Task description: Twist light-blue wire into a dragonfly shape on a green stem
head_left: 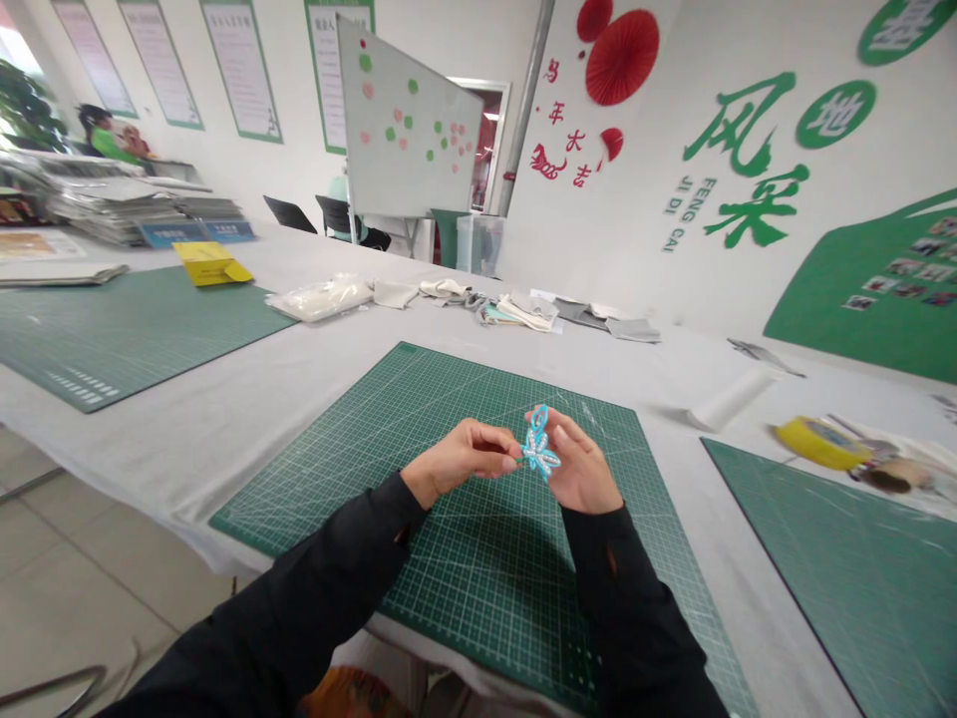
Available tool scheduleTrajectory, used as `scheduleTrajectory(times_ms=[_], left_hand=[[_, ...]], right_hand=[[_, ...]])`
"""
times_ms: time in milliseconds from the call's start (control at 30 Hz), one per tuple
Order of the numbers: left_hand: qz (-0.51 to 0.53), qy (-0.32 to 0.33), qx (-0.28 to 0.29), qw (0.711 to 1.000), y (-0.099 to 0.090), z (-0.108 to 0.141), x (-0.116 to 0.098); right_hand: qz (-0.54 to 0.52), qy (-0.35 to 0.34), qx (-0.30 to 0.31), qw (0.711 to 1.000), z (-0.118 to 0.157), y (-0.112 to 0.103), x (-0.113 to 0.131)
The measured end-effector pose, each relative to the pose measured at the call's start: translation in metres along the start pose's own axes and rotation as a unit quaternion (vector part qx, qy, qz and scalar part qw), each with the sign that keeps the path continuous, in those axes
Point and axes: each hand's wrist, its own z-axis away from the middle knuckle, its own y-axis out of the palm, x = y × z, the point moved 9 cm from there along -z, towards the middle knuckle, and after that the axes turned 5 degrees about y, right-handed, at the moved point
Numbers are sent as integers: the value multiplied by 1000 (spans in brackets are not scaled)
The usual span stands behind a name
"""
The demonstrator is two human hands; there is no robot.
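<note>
Above the green cutting mat (464, 558) I see a small light-blue and white flower-shaped ornament (539, 454), with a looped petal at its top. My left hand (475, 457) pinches its green stem end between thumb and forefinger. Behind and to the right of the ornament is my right hand (581, 464), its fingers curved upward and apart from the thumb. The ornament lies against or just before the right fingers; whether they grip it is not clear. Both hands are raised a little over the mat, and their shadow falls on it.
Another cutting mat (859, 558) lies right, with a yellow tape roll (822, 442) beyond it. At the back are a plastic bag (321, 297) and cloth pieces (523, 311). Leftward are a third mat (135, 329), a yellow card (211, 264) and stacked papers (112, 204).
</note>
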Motion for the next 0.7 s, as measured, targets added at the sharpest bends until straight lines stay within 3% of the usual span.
scheduleTrajectory(times_ms=[133,267,433,700], left_hand=[[-14,30,-101,994,-18,-2,-5],[-26,56,-157,986,-28,-1,-10],[-27,84,-171,981,-30,-1,-14],[-61,97,-169,979,-28,0,-16]], right_hand=[[42,31,-20,998,-6,-4,-13],[101,47,-8,994,-4,2,-28],[144,29,-5,989,0,9,-24],[125,29,-32,991,-1,8,-22]])
